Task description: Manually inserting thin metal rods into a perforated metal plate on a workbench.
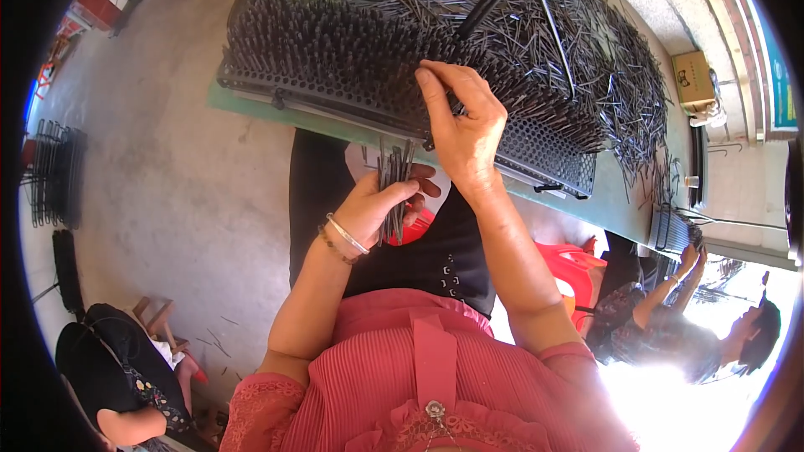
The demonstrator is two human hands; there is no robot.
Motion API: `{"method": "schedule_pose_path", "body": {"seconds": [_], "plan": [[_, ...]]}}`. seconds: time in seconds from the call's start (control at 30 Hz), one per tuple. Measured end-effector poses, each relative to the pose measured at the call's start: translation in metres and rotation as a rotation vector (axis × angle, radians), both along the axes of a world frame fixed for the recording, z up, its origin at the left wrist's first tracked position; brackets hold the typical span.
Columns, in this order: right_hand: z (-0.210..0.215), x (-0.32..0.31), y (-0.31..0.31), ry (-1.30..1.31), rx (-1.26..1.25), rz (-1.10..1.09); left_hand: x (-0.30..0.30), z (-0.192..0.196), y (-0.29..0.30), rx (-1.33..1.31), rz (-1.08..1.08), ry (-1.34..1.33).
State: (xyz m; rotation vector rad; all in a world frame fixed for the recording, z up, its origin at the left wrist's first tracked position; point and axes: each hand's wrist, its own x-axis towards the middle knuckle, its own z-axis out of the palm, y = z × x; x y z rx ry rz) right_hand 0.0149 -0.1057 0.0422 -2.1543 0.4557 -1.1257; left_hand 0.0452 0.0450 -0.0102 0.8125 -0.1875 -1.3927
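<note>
One bundle of rods (pixel 392 201) stood nearly upright in the left hand (pixel 368 201), its fingers curled snugly around it, near the front edge of the counter (pixel 228 99). The right hand (pixel 465 121) arched over one rack (pixel 544 149), thumb and forefinger narrowed; whether they pinched a rod could not be told. Behind lay one loose pile (pixel 624 54), uncountable. Floor (pixel 184 176) spread leftward.

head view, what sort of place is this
Probably a small workshop: a pale green table heaped with loose dark rods, a black perforated rack bristling with upright rods, and another person working at what looks like a similar rack farther along.
</note>
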Motion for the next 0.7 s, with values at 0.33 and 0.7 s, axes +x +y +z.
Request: {"method": "schedule_pose_path", "body": {"seconds": [0.33, 0.7], "plan": [[-0.005, -0.004, -0.007, 0.109, -0.444, -0.138, 0.000, 0.001, -0.002, -0.080, 0.043, 0.048], [0.008, -0.003, -0.012, 0.156, -0.546, 0.024, -0.003, -0.001, -0.002, -0.079, 0.037, 0.037]]}}
